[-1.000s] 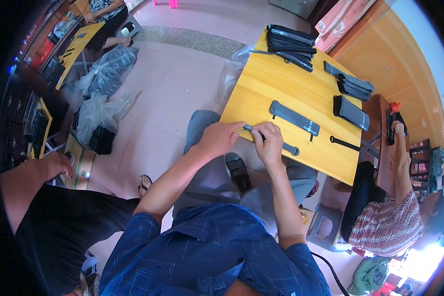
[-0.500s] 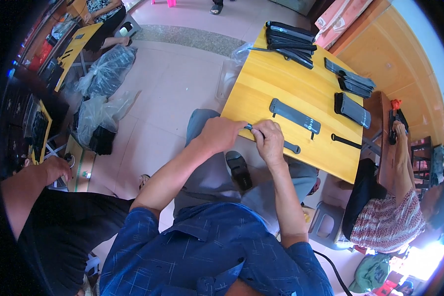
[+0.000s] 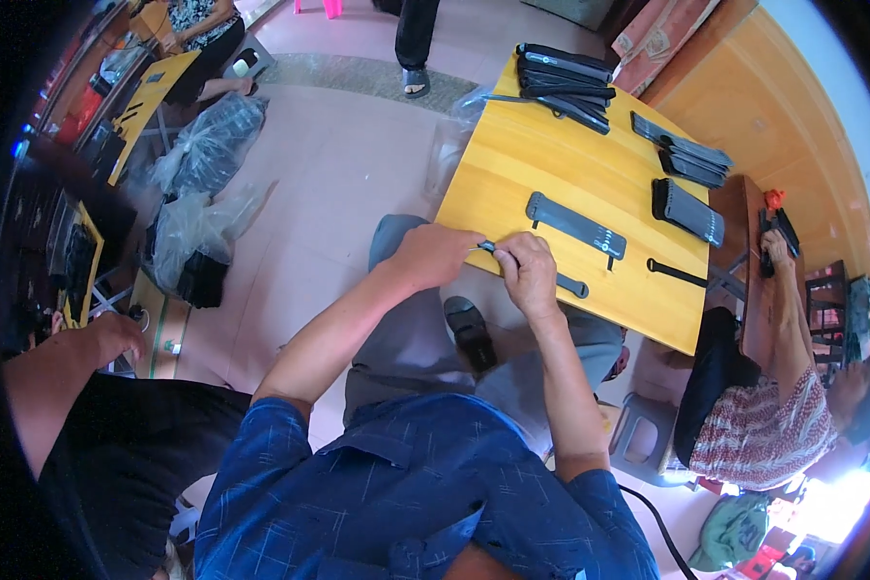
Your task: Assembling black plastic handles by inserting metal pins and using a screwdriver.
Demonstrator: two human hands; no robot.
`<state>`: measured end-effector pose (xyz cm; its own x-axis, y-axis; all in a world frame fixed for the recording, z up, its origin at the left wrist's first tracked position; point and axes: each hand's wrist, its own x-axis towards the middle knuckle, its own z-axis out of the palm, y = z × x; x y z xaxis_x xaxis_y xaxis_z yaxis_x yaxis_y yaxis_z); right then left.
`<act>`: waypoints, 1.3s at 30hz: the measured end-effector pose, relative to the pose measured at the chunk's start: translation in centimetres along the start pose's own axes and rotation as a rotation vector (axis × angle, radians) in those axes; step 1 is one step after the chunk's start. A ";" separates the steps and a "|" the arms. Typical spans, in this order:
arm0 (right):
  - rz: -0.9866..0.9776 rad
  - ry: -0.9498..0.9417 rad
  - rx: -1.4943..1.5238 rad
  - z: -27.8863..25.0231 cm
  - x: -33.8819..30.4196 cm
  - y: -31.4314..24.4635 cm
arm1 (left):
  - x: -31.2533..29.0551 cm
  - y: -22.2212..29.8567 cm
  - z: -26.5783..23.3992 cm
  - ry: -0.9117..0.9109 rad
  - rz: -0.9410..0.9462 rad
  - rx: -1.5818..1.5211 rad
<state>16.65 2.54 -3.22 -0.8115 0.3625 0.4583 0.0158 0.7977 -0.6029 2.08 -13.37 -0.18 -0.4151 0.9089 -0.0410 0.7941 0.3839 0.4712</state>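
At the near edge of the yellow table (image 3: 474, 184), my left hand (image 3: 437, 255) pinches one end of a dark grey strap (image 3: 572, 286). Beside it my right hand (image 3: 530, 275) is closed on the same strap, thumb on top. A short black bit shows between the two hands, and the strap's rounded, slotted end comes out to the right of my right hand. What the left fingertips hold exactly is too small to make out. Beyond my hands lies a wider flat grey band (image 3: 575, 227) with small black tabs. A thin black looped strap (image 3: 677, 273) rests to its right.
Several black folded bands (image 3: 565, 85) are piled at the table's far end. Two more stacks, one grey (image 3: 694, 160) and one dark (image 3: 688, 213), line the right side. Plastic bags (image 3: 208, 140) lie on the floor at left. Co-workers sit on both sides.
My hands stay almost in place, with the left fingers shifted slightly at the strap's end. At the far side, a walking person's leg has come further into view.
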 end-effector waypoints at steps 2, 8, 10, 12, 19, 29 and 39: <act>0.009 -0.018 -0.029 -0.1 0.2 -0.1 | 0.1 0.0 0.0 0.029 0.009 -0.002; -0.033 -0.028 -0.115 0.4 1.3 -1.7 | 0.2 -0.1 -0.3 -0.012 -0.011 0.006; -0.043 0.003 -0.104 1.0 1.1 -1.8 | 0.3 -0.4 -0.2 -0.023 -0.010 0.023; -0.054 0.032 -0.091 1.3 0.9 -1.6 | 0.1 -0.3 0.1 0.006 -0.010 0.000; 0.002 0.058 -0.032 1.5 0.8 -1.2 | 1.2 -0.6 -0.8 -0.078 -0.049 -0.014; -0.023 0.078 -0.018 1.5 0.5 -1.1 | 0.7 -0.5 -0.9 -0.029 0.009 -0.030; -0.019 0.075 -0.026 1.5 0.8 -1.4 | 1.8 -0.9 -1.7 -0.114 -0.048 0.015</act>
<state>15.14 0.98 -2.94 -0.7655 0.3813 0.5183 0.0166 0.8169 -0.5765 -0.15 -12.42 0.85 -0.4001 0.9018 -0.1633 0.7816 0.4288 0.4530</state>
